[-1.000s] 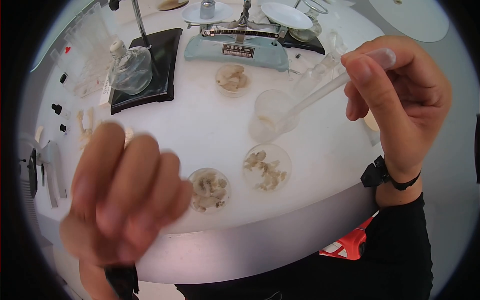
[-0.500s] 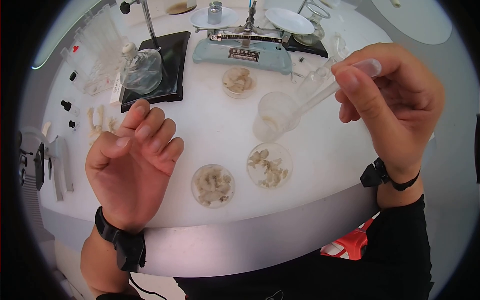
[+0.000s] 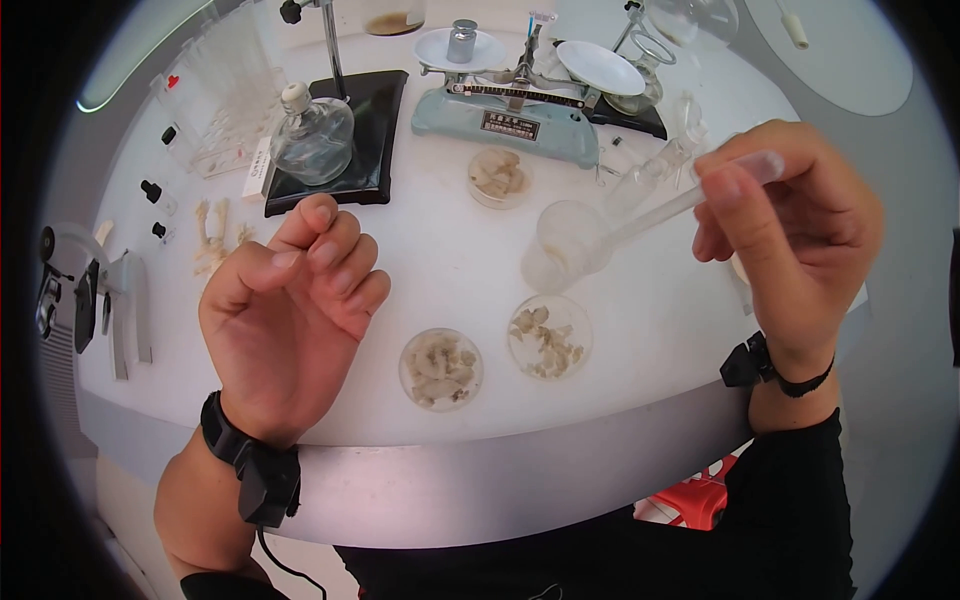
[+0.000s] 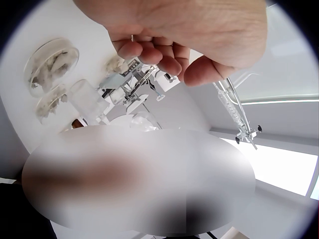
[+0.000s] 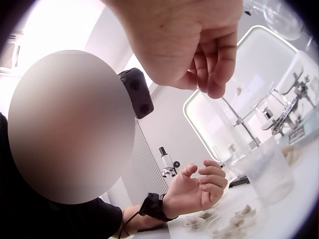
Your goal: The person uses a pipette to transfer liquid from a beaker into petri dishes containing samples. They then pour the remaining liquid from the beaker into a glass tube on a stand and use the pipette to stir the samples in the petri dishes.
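My right hand (image 3: 795, 225) pinches a long translucent plastic rod (image 3: 690, 205) with a broad rounded upper end. Its lower end slants into a frosted clear cup (image 3: 575, 235), which shows some yellowish residue at the bottom. To the left, my left hand (image 3: 295, 320) is raised palm up with loosely bent fingers and holds nothing. Nearest to it is a petri dish (image 3: 441, 370) of pale, brown-flecked clumps. Another dish (image 3: 550, 337) beside that holds smaller broken pieces. Both hands also appear in the right wrist view, with the cup (image 5: 269, 174) standing on the table.
Behind stands a pale blue balance scale (image 3: 505, 125) with a third dish (image 3: 499, 178) of pale pieces before it. A glass spirit lamp (image 3: 313, 140) sits on a black stand base at the left. Small dropper bottles (image 3: 158, 197) and a microscope (image 3: 110, 300) are farther left.
My left hand has turned from a blurred, curled, knuckles-up pose to palm up and dropped back from the dishes. The right hand still holds the rod in the cup. The head view has shifted slightly.
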The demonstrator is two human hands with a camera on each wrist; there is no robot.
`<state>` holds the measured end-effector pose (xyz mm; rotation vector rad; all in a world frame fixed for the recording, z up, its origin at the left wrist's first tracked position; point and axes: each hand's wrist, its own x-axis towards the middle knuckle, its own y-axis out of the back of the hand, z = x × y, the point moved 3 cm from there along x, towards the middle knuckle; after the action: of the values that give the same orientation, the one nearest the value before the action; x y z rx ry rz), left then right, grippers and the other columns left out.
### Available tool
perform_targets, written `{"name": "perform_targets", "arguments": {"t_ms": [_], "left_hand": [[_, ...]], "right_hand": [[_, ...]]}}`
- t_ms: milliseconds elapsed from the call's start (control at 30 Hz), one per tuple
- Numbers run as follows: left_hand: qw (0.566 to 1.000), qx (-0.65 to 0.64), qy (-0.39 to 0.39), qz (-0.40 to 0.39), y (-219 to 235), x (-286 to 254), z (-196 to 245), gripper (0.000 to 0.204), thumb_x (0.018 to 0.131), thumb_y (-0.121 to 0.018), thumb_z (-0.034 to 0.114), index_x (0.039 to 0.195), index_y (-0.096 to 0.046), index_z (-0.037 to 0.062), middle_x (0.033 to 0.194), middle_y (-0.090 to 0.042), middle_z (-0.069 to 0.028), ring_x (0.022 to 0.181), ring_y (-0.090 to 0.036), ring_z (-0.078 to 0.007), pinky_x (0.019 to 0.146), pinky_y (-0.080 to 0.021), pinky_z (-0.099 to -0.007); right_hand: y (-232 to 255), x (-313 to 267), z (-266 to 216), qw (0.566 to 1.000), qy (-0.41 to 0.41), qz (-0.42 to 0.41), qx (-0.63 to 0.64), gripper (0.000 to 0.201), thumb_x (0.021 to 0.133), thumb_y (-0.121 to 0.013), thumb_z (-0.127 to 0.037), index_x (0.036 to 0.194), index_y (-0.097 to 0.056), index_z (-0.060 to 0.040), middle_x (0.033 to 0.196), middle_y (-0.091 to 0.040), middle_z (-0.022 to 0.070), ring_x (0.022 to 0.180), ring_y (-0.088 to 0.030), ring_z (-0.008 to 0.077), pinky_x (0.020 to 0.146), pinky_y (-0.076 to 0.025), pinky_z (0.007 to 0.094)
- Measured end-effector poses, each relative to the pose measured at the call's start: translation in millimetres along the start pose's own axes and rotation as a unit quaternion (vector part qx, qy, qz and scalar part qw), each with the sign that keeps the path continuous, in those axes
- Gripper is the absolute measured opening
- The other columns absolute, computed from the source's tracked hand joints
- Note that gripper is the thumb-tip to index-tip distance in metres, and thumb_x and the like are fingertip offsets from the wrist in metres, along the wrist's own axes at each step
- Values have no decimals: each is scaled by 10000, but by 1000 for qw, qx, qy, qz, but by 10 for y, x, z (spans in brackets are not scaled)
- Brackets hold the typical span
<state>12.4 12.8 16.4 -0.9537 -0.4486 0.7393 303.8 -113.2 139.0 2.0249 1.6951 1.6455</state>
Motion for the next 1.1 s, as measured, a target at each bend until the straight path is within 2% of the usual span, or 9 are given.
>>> {"name": "perform_targets", "arguments": {"t_ms": [67,200,300,367,400,500,800,933,1100], "left_hand": [[1000,6,3,-1,-4,3,-2,280,894,-658,183,1148,-612,75,951,-500,-2,880,-478,-174,825,-431,-323],[1000,6,3,-2,-2,13,-10,276,899,-651,187,1147,-611,73,947,-499,-3,881,-480,-176,828,-433,-325],[1000,6,7,-2,-1,4,-13,277,900,-648,185,1150,-608,71,946,-500,-4,880,-482,-177,831,-434,-326],[1000,9,7,-3,-7,3,-16,276,902,-645,186,1149,-604,69,943,-499,-4,875,-482,-176,828,-434,-325],[1000,8,7,-4,-6,3,-17,276,902,-645,186,1149,-604,69,943,-499,-4,875,-482,-176,828,-434,-325],[1000,11,8,-7,-3,0,-19,273,905,-643,186,1147,-602,67,940,-500,-4,871,-482,-173,824,-434,-323],[1000,13,8,-9,-22,3,-16,273,914,-638,191,1151,-604,61,942,-516,-6,866,-488,-168,824,-434,-320],[999,40,14,11,-71,1,-15,227,899,-648,166,1089,-536,114,921,-471,22,848,-455,-138,796,-414,-309],[999,41,16,16,-69,1,-18,230,894,-649,169,1087,-537,115,917,-467,23,842,-451,-137,792,-411,-307]], "right_hand": [[18,13,-37,998,-15,58,36,162,1121,-707,-113,1128,-736,46,940,-763,123,604,-665,125,540,-507,241],[106,9,-129,997,-38,65,15,237,1118,-711,-191,1135,-733,44,898,-751,116,606,-664,127,535,-494,247],[119,23,-159,996,-47,43,64,245,1035,-789,-208,1070,-756,32,813,-738,93,601,-667,147,535,-493,288],[95,86,-158,992,47,-121,-7,187,889,-860,-154,956,-793,6,759,-758,79,608,-700,182,566,-523,310],[76,79,-179,992,47,-121,-8,187,889,-860,-154,956,-793,6,759,-758,79,608,-700,182,566,-523,310],[-42,49,-221,988,8,-156,0,130,724,-864,-68,837,-819,-23,794,-821,84,659,-759,209,624,-570,293],[-107,45,-175,985,-13,-174,-3,152,709,-848,-34,859,-838,-12,765,-795,89,630,-730,200,593,-540,276],[-136,33,-153,985,-10,-172,3,152,706,-847,-35,856,-837,-13,746,-782,85,617,-720,196,581,-527,272],[-112,37,-183,983,-12,-178,-34,112,730,-905,-54,818,-842,-28,712,-771,66,576,-706,190,569,-519,272]]}}
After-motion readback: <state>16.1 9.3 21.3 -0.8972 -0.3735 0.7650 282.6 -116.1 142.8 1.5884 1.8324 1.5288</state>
